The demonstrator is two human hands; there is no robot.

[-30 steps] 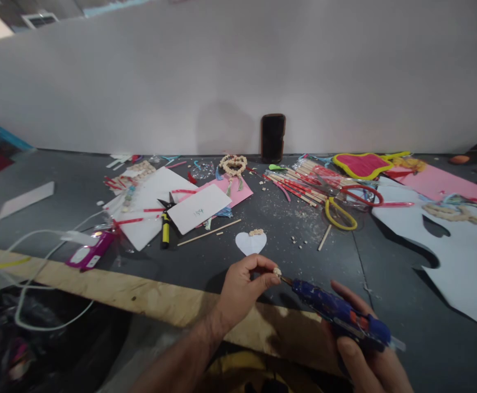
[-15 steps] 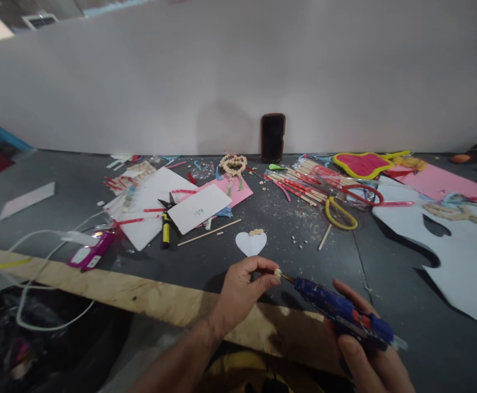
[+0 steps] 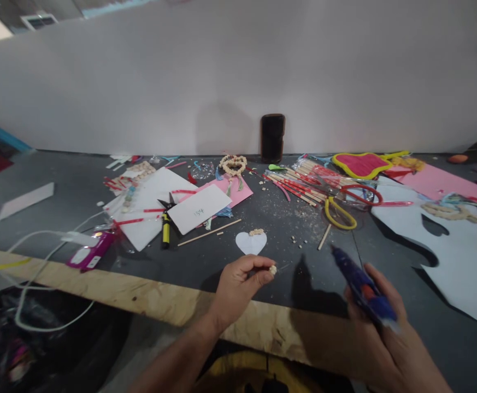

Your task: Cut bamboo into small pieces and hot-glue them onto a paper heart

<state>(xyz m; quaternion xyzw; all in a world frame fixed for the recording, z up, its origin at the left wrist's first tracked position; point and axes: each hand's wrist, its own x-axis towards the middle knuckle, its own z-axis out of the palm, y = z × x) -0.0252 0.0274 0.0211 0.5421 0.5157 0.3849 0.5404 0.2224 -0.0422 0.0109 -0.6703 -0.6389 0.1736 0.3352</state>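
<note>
Between thumb and forefinger, my left hand (image 3: 242, 281) pinches a small cluster of pale wooden pieces (image 3: 272, 269). A thin glue thread seems to trail to its right. My right hand (image 3: 386, 322) is wrapped round a blue glue gun (image 3: 361, 281), its nozzle pointing up and left, apart from the cluster. Just beyond my left fingers lies a white paper heart (image 3: 248, 243), with small pale pieces (image 3: 257, 232) along its upper right lobe. A few loose bits (image 3: 299, 241) lie to the right of the heart.
Scissors (image 3: 340, 212) and bundled sticks (image 3: 299, 183) lie back right, near a large white cutout (image 3: 463, 262). Pliers (image 3: 165, 229) and a white card (image 3: 199, 209) are left of the heart. A phone (image 3: 272, 137) leans on the wall. White cable (image 3: 21, 300) hangs over the left edge.
The glue gun has moved right, away from the cluster, and its nozzle now points more upward. My left hand has shifted slightly left, still pinching the cluster.
</note>
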